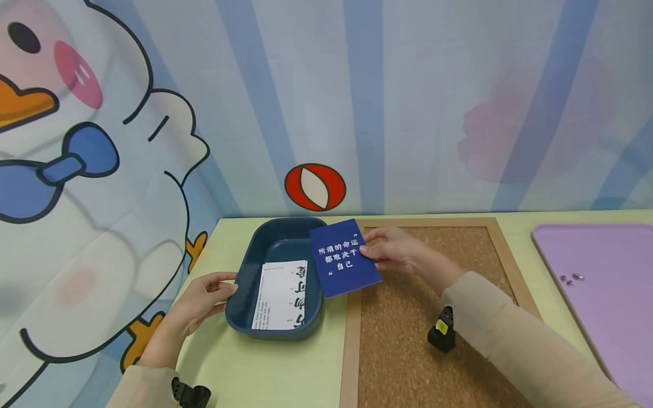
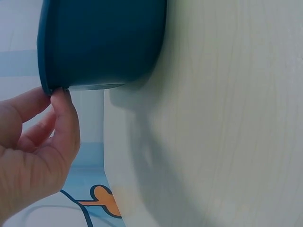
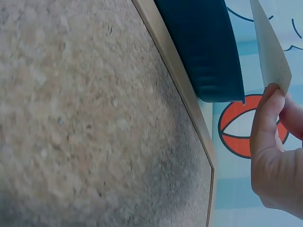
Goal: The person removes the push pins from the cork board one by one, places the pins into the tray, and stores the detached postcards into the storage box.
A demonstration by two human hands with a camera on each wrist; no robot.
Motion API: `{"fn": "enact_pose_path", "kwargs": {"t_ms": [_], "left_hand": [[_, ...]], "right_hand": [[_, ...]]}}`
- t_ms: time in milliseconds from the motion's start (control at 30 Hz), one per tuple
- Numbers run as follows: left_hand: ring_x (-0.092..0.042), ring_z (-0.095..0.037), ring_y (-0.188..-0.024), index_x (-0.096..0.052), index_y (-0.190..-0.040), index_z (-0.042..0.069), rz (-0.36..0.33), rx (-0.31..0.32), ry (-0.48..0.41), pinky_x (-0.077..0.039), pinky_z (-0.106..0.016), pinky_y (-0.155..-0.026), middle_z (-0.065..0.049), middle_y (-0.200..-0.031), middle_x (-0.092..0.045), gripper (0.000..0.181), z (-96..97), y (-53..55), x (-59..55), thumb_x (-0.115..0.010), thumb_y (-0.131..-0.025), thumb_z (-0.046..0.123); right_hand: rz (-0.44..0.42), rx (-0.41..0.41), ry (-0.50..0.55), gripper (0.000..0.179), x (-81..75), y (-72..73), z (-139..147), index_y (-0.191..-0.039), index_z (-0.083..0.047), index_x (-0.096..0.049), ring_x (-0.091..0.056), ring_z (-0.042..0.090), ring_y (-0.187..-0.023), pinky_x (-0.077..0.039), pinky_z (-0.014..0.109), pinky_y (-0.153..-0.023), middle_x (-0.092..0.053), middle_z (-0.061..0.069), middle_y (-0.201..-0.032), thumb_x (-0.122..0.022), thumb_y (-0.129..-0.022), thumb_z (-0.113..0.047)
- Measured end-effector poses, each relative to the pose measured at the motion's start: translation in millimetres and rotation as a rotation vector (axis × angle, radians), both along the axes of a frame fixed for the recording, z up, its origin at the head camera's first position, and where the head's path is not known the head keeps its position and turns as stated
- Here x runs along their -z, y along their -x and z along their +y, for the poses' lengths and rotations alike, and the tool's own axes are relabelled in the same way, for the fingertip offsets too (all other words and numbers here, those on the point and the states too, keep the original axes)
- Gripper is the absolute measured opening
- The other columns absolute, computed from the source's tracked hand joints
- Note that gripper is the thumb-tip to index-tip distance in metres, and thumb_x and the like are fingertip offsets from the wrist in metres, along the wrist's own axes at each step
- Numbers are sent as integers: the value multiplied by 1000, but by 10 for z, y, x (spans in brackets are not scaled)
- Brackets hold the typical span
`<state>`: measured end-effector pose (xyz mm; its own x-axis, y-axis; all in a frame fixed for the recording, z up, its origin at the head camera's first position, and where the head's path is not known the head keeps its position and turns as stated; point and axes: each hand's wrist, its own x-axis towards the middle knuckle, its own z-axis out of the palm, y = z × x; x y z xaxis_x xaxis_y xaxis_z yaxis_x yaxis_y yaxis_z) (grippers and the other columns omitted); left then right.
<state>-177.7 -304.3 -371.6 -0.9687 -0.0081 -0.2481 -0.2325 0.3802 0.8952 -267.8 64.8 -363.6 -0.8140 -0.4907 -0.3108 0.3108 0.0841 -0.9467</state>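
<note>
A dark blue card (image 1: 336, 275) with white Chinese writing is pinched by its right edge in my right hand (image 1: 395, 249). It is tilted and overlaps the right rim of a dark teal plastic basin (image 1: 250, 249) in the head view. The right wrist view shows the card's pale back (image 3: 272, 52) beside the basin. My left hand (image 1: 206, 297) pinches the basin's left rim between thumb and fingers, also seen in the left wrist view, where the fingers (image 2: 66, 113) meet the rim. Inside the basin lies a white card (image 1: 278, 300) with black lettering.
Right of the basin, a cork board (image 1: 393, 340) with a wooden frame lies on the pale yellow table (image 1: 229, 374). Farther right, a lilac tray (image 1: 612, 283) bears several small metallic pieces (image 1: 571, 279). A cartoon-printed cloth (image 1: 408, 113) hangs behind the table.
</note>
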Motion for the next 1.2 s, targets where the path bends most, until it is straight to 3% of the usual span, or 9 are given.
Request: {"fn": "enact_pose_path", "kwargs": {"t_ms": [367,567,767,1067,1200], "left_hand": [[-59,-9,-77,-40,-135,-8,-3,-3,24,-50,-23,-70,-5,-95,-60,44,20,-2,-16,-52,-95,6],[-59,-9,-77,-40,-134,-8,-8,-4,22,-50,-23,-70,-5,-95,-60,44,35,0,-22,-52,-95,7],[-58,-10,-78,-40,-134,-8,-13,-5,25,-50,-23,-71,-6,-95,-60,43,34,-10,-21,-52,-95,7],[-59,-10,-78,-41,-134,-8,-8,-2,22,-50,-23,-71,-5,-94,-59,43,30,-10,-20,-52,-95,7],[-59,-10,-78,-41,-134,-8,-8,-2,27,-51,-23,-71,-6,-94,-60,43,28,-3,-19,-52,-95,6]], "right_hand": [[-1,11,-25,40,-37,-38,-197,-130,7,-43,-64,15,-68,-53,24,-62,-64,11,-84,-54,-93,0],[30,-35,-56,39,-66,-61,-302,-128,6,-47,-64,17,-68,-50,21,-57,-67,13,-87,-56,-91,1],[23,-87,-75,40,-89,-103,-465,-128,4,-48,-65,20,-72,-52,23,-60,-66,17,-95,-56,-90,4],[3,-74,-69,44,-119,-167,-657,-131,4,-46,-62,20,-71,-54,28,-68,-63,18,-98,-56,-88,7],[-2,-59,-63,45,-122,-183,-736,-132,4,-44,-61,19,-69,-54,26,-66,-63,17,-96,-55,-88,8]]}}
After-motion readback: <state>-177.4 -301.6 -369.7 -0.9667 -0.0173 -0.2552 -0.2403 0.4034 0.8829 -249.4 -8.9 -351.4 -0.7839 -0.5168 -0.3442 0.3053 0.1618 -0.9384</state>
